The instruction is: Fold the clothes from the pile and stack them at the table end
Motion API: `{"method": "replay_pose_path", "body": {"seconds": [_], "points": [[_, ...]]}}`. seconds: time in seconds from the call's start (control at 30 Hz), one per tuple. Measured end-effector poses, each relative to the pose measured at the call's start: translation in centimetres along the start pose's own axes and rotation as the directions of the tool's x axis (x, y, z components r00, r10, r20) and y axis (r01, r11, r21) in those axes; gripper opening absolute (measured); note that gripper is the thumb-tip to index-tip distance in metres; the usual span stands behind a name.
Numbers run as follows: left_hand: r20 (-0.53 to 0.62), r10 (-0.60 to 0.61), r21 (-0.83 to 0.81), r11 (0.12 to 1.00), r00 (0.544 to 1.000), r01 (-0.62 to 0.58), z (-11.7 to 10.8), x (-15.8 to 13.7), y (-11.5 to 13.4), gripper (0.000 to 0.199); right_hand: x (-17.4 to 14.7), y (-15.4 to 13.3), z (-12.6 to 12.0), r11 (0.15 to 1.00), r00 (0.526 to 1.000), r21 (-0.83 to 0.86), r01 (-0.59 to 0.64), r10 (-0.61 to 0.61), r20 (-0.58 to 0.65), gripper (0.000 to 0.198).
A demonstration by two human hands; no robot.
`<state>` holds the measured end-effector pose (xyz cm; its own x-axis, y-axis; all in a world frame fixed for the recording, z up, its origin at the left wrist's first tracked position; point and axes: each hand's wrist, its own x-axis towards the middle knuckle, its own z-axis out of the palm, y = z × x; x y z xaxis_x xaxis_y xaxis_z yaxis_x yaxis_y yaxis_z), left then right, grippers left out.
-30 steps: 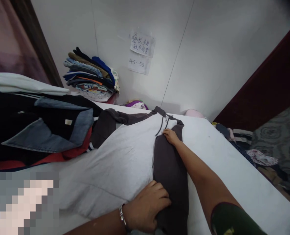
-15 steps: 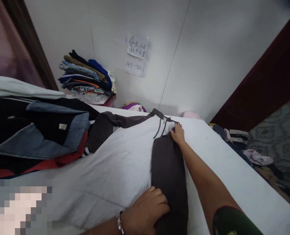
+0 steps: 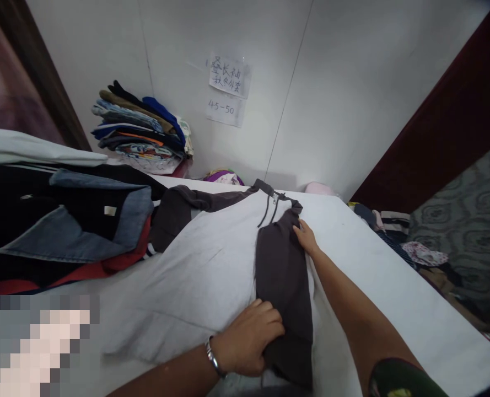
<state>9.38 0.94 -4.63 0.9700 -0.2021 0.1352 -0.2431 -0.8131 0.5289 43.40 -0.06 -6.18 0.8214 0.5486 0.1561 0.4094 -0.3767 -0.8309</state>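
A white sweatshirt [image 3: 211,259] with dark grey sleeves, a short neck zip and hanging drawcords lies spread on the white table. Its near sleeve [image 3: 284,275] is laid lengthwise along the right side of the body, while the other sleeve stretches left. My left hand [image 3: 251,336], wearing a silver bracelet, has its fingers curled on the lower part of the near sleeve; the thumb is hidden. Up by the shoulder, my right hand [image 3: 306,237] pinches the outer edge of that sleeve with its fingertips.
Clothes with a denim collar [image 3: 83,242] lie piled at the left. A stack of folded garments [image 3: 143,124] stands against the wall, below and left of paper signs [image 3: 226,91]. More clothes [image 3: 420,253] sit beyond the table's right edge [image 3: 397,275]. A blurred patch covers the lower left.
My right hand has slid down from the collar end to the sleeve's outer edge. The near sleeve's lower end has shifted slightly up and left with my left hand; the view has moved slightly.
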Motion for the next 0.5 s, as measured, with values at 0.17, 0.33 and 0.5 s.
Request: {"method": "replay_pose_path", "body": {"seconds": [0.17, 0.33, 0.5], "points": [[-0.033, 0.027, 0.075, 0.997, 0.999, -0.025, -0.2, 0.1, 0.2, 0.04, -11.2, 1.3, -3.5, 0.809, 0.952, 0.525, -0.262, 0.307, 0.002, 0.052], [-0.045, 0.07, 0.129, 0.99, 0.997, -0.064, -0.5, 0.0, 0.3, 0.038, -23.6, -0.4, -5.1, 0.524, 0.876, 0.715, -0.463, 0.394, 0.279, 0.06], [-0.043, 0.089, 0.177, 0.981, 0.995, -0.08, -0.9, -0.1, 0.8, 0.039, -29.5, -3.1, -6.0, 0.476, 0.812, 0.658, -0.584, 0.351, 0.467, 0.049]]}}
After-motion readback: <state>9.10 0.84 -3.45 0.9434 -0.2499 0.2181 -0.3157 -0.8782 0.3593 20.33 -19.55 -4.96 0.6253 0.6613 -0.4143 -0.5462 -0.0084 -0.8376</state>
